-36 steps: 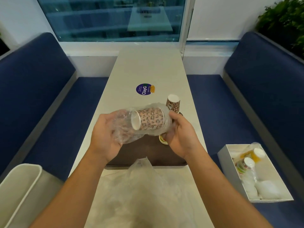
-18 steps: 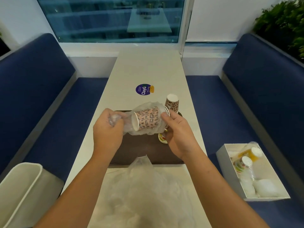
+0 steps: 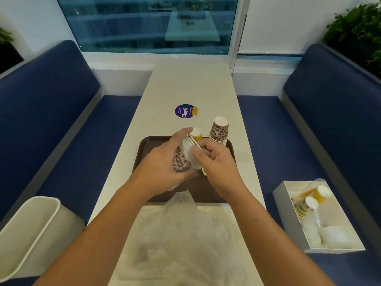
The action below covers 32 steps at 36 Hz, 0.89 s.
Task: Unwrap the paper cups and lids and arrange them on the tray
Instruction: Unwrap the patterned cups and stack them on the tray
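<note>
Left hand (image 3: 162, 162) curled round a stack of paper cups (image 3: 180, 162), pink-brown with leopard spots, tipped on its side just above the tray (image 3: 148, 150). Right hand (image 3: 215, 159) close against it, thumb and fingertips pinched on the clear wrap (image 3: 190, 155) at the rim end of the stack. Thin, glossy, crinkled film, drawn tight over the white rolled rims.

Tray dark brown and matte, rectangular with rounded corners and a low lip, flat on the long white surface (image 3: 191, 83). At its far right corner, a second stack (image 3: 219, 131) of the same spotted cups, unwrapped, tapered, upside down with the round white bottom on top. Just beyond the left fingertips, a yellow cup (image 3: 195, 134) with a white round top. Under the right hand, the ringed rims of another stack (image 3: 204, 172), mostly hidden.

Farther along the surface, a round purple sticker (image 3: 184, 111). Nearest the body, a heap of loose plastic (image 3: 185, 234), cloudy and rumpled. On the blue padded bench (image 3: 288, 131) to the right, an open white box (image 3: 288, 205) with more wrapped cups and pale bundles inside. At the lower left, a smooth white bin (image 3: 31, 223) with a rounded rim.
</note>
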Each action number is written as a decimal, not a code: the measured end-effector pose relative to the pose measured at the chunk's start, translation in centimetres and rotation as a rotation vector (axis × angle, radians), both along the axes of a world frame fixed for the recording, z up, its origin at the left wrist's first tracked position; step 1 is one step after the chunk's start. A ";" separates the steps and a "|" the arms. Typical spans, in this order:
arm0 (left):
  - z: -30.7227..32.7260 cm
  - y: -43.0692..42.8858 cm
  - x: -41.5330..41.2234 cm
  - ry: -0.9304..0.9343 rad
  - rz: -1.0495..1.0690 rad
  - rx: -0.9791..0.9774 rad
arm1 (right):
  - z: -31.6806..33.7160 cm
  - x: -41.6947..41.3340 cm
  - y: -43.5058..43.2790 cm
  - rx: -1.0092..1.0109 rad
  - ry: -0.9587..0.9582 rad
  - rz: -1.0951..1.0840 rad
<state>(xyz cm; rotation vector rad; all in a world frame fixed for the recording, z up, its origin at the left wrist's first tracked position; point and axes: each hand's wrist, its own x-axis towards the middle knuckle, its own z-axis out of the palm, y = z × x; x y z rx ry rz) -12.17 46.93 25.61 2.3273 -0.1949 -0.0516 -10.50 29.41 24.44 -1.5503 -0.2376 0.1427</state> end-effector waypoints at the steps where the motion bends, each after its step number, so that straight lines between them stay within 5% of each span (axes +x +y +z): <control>1: -0.4 -0.1 -0.1 -0.018 0.012 -0.039 | 0.1 0.0 0.1 0.022 0.010 -0.004; 9: -1.6 -0.3 -1.2 -0.210 0.124 -0.091 | 0.2 0.1 0.2 0.201 0.083 -0.134; 15: -1.2 0.6 -1.0 -0.053 0.052 -0.112 | -0.2 0.1 -0.2 0.082 0.062 -0.064; 27: -1.2 0.9 -0.8 -0.110 0.025 -0.127 | 1.8 1.1 -0.8 0.038 0.054 0.141; 32: -0.9 0.8 0.2 -0.118 0.027 -0.109 | 2.0 2.2 -0.8 -0.114 -0.013 0.063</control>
